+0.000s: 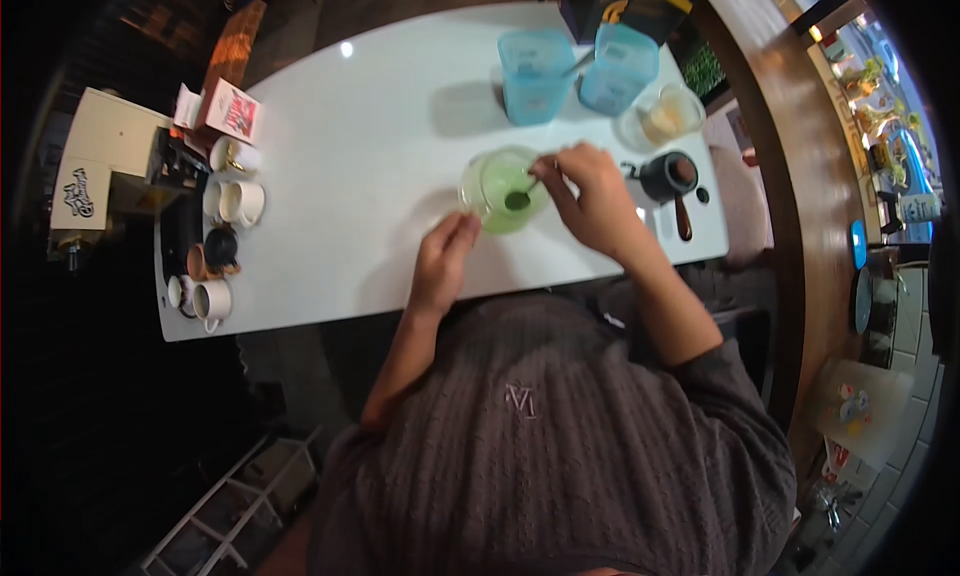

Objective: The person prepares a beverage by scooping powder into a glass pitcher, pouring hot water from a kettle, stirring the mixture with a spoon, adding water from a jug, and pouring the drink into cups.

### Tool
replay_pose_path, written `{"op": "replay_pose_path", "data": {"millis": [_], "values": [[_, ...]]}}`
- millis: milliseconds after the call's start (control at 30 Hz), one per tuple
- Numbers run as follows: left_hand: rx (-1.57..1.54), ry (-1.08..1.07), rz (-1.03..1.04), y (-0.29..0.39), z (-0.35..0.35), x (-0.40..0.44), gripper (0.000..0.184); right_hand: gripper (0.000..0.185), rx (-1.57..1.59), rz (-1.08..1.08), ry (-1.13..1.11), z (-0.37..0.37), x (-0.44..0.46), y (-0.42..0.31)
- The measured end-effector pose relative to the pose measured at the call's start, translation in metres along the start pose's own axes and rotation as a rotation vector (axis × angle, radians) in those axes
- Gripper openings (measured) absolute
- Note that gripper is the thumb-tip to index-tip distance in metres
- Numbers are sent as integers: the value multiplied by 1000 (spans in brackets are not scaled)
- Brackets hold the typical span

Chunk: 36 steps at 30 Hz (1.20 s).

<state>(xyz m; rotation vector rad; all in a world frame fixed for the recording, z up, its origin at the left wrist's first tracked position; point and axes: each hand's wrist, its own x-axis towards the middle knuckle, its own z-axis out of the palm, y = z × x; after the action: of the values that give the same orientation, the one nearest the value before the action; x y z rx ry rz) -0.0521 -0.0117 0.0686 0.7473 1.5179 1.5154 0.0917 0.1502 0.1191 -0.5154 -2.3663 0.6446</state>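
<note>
On the white table [350, 156] stands a clear glass container [490, 198] with pale green contents. My left hand [445, 261] has its fingers pressed together at the container's near left rim, holding it. My right hand [590, 196] pinches the handle of a spoon [519, 199], whose dark-looking bowl is inside the container, over the green contents. Right of my right hand is a black pot-like grinder or jug [667, 177] with a brown handle.
Two blue translucent containers [537, 76] [618, 71] and a clear cup [672, 114] with pale contents stand at the back right. Several cups [240, 204], a red and white box [232, 111] and a machine [110, 161] line the left side. A wooden counter [800, 226] runs along the right.
</note>
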Motion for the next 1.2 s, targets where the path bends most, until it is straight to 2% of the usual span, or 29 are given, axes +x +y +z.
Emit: {"op": "replay_pose_path", "data": {"millis": [100, 633, 1200], "values": [[-94, -43, 22, -6, -5, 6, 28, 8, 51, 4, -29, -1, 14, 1], [-231, -177, 12, 5, 2, 29, 27, 10, -115, -172, -67, -38, 35, 12], [-26, -198, 79, 39, 22, 37, 31, 13, -138, -164, -7, -66, 31, 11]]}}
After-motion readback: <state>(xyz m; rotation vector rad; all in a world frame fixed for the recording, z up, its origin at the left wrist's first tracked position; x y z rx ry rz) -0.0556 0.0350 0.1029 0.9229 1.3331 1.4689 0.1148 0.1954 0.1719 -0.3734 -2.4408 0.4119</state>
